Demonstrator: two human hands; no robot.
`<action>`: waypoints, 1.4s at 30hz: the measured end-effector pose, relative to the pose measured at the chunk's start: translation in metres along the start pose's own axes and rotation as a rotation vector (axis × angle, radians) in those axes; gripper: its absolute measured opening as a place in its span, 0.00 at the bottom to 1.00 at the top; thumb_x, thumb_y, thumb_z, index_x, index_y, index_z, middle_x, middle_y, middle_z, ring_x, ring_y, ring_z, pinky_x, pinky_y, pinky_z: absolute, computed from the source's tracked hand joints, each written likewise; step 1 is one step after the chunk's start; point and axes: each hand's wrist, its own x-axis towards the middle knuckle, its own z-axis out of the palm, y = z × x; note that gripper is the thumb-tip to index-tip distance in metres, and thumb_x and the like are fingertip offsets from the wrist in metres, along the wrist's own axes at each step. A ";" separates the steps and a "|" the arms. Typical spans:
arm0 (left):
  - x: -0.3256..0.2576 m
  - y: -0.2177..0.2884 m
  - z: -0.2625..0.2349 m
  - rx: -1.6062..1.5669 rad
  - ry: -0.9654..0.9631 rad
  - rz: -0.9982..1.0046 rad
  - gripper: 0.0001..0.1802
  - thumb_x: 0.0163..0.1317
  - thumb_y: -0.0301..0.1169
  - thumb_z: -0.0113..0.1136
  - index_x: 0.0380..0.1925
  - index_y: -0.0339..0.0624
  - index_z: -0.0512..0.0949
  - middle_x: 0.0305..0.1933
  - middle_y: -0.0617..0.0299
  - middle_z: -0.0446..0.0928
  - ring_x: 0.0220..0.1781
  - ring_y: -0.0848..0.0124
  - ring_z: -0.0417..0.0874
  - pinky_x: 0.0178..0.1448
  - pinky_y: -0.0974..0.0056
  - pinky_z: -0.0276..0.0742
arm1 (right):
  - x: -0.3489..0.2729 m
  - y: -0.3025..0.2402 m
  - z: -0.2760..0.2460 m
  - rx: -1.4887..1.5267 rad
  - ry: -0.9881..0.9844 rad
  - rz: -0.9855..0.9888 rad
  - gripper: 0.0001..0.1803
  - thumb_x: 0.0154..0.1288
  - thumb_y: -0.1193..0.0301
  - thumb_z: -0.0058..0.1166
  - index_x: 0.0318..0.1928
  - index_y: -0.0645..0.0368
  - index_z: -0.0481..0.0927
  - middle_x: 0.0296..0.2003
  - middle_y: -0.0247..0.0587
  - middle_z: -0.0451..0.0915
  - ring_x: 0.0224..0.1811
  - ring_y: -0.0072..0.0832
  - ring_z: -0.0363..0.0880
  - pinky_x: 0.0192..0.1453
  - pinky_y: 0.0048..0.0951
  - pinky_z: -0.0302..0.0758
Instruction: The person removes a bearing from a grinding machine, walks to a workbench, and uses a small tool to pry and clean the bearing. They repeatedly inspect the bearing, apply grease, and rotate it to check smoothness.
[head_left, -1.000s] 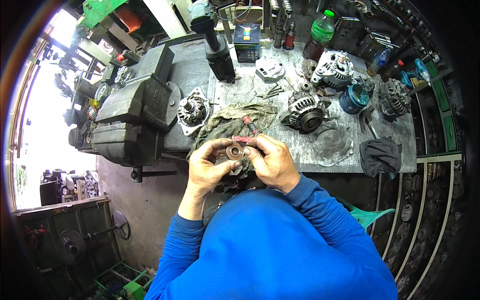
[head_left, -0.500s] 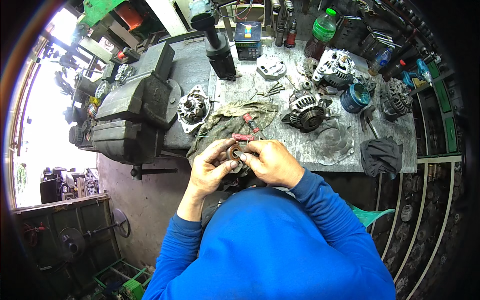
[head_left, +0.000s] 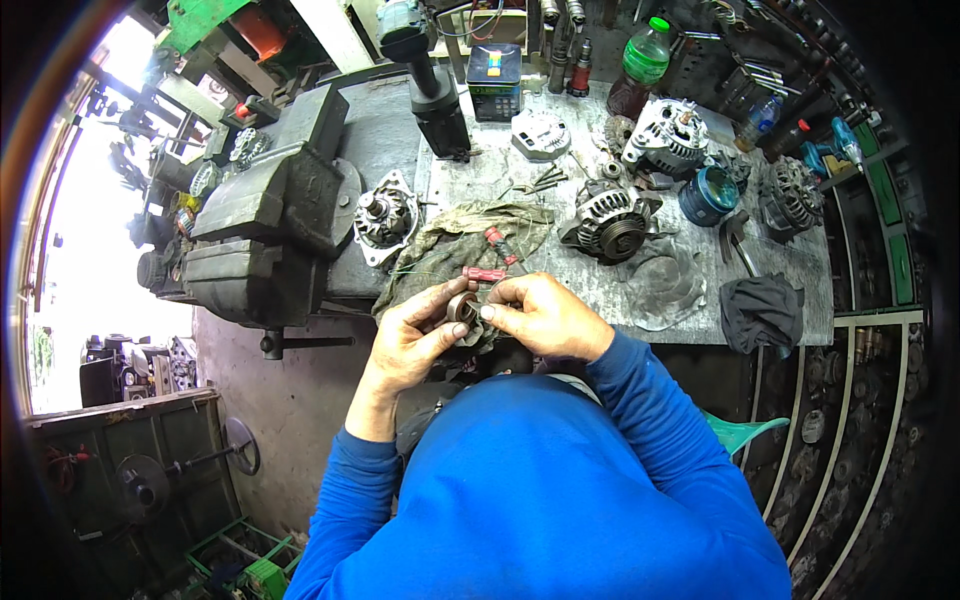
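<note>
My left hand grips a ring-shaped bearing between thumb and fingers, just past the near edge of the bench. Close against its right side, my right hand is closed in a pinch. What those fingertips hold, if anything, is too small and covered to make out. Dark material, perhaps cloth, shows below the bearing. Just beyond the hands lies a red-handled tool, and a second red-and-black handle rests on a dirty rag.
A large bench vise stands at the left. Around the bench are an open alternator housing, an alternator with pulley, a blue tub, a green-capped bottle, a hammer and a dark cloth.
The bearing has turned slightly in my left hand, its face now less toward view. My right hand has shifted a little up and right, its fingertips slightly farther from the bearing.
</note>
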 end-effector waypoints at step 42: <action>0.010 -0.014 0.000 -0.291 0.095 0.021 0.27 0.58 0.18 0.74 0.58 0.28 0.77 0.55 0.48 0.84 0.54 0.65 0.87 0.58 0.62 0.86 | -0.011 0.013 0.045 0.004 0.407 -0.091 0.09 0.71 0.71 0.62 0.39 0.66 0.83 0.29 0.44 0.84 0.31 0.24 0.79 0.36 0.32 0.77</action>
